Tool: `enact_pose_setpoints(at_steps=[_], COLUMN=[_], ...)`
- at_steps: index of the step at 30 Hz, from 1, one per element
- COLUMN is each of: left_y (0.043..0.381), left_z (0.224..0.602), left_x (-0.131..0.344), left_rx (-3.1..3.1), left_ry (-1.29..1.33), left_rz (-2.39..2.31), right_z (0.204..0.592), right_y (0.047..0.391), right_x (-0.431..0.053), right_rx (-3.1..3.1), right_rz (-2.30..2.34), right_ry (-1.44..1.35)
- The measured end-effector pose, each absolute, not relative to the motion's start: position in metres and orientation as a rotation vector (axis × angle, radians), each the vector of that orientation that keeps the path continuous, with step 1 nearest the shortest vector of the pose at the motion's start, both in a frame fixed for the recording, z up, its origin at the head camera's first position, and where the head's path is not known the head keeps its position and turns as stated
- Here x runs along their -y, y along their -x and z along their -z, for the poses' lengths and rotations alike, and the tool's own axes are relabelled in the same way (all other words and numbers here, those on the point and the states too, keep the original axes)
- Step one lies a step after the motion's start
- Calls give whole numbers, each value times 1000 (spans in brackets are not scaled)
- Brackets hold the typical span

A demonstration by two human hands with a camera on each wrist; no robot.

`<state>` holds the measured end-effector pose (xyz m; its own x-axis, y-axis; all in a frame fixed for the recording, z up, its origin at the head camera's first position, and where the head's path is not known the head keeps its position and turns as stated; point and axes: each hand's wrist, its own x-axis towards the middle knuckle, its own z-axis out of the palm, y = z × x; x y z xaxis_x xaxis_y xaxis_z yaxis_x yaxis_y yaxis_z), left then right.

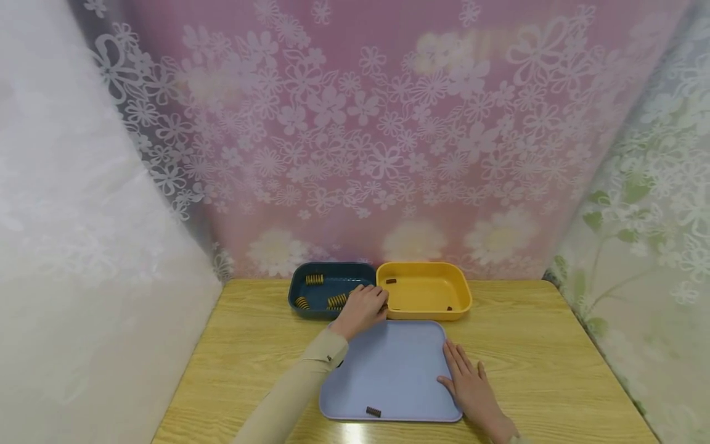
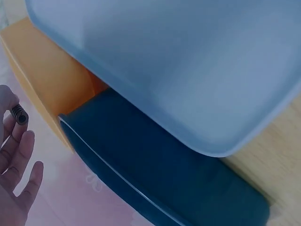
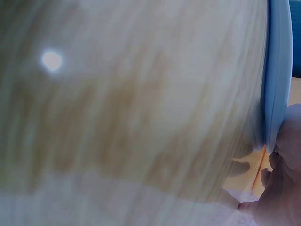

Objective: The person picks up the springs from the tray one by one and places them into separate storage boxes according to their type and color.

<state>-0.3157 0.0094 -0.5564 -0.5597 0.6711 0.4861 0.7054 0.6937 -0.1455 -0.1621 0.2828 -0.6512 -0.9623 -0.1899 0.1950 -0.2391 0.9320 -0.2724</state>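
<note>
Between thumb and fingers, my left hand (image 1: 363, 310) pinches a small dark coil spring (image 2: 19, 114), seen clearly in the left wrist view. In the head view this hand is over the adjoining rims of the dark blue bin (image 1: 294, 308) and the yellow bin (image 1: 465, 308). My right hand (image 1: 470, 388), fingers straight, rests along the right rim of the pale blue tray (image 1: 394, 370). Another dark spring (image 1: 373, 411) lies near the tray's front edge. Several yellow springs (image 1: 314, 279) are in the blue bin; a dark spring (image 1: 391, 281) lies at the yellow bin's back left.
Both bins stand side by side at the back of the wooden table (image 1: 516, 333), directly behind the tray. A floral curtain (image 1: 388, 154) hangs behind them, with pale sheets on both sides. A small dark piece (image 1: 450, 308) sits at the yellow bin's front right.
</note>
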Motion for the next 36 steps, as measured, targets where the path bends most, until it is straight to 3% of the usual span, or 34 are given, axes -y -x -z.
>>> enact_pose_setpoints(at_steps=[19,36], left_y=[355,370], left_z=[562,571], left_x=[-64,-79], left_rx=[2685,2853], left_ry=[1039,972], left_rz=[-187,-293], right_z=[656,652], right_y=[163,160], right_x=[-284,-282], right_rx=[2893,2896], right_rz=[-413,-405], right_ry=[-326,-313])
